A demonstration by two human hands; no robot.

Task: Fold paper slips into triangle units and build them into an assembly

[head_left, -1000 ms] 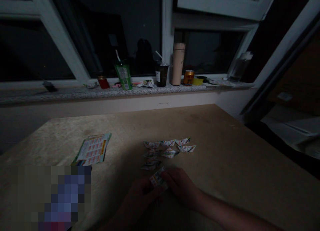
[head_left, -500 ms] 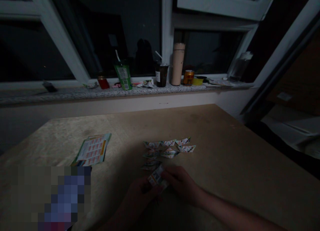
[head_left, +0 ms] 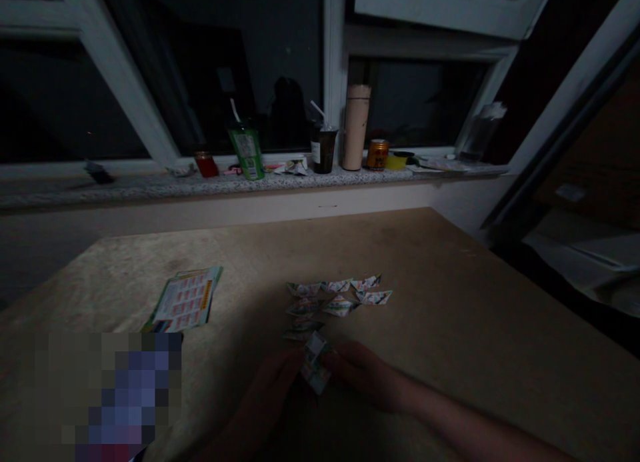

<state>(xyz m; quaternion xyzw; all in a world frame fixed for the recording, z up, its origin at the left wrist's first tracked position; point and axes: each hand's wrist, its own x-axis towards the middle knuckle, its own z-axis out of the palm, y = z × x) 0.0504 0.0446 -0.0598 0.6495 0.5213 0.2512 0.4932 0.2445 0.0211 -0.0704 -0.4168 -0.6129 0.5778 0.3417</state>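
Observation:
Between my two hands is a small folded piece of printed paper [head_left: 317,369], diamond-shaped from above. My left hand [head_left: 275,375] grips its left edge, and the fingers are dim in shadow. On its right edge, the fingers of my right hand [head_left: 355,369] are closed. Just beyond stand several folded paper boats [head_left: 340,306] in loose rows on the table [head_left: 425,262]. The nearest paper boat [head_left: 303,329] sits right behind the held paper, which partly covers it.
To the left lies a stack of printed leaflets [head_left: 187,299], with a blurred-out patch [head_left: 130,389] in front. Along the windowsill [head_left: 280,182] stand a green cup [head_left: 247,152], a dark drink cup [head_left: 324,149], a pink flask [head_left: 356,129] and an orange can [head_left: 377,155].
The paper has been turned and now shows as an upright diamond. My hands have moved apart to its two sides, where before the right fingers lay over it.

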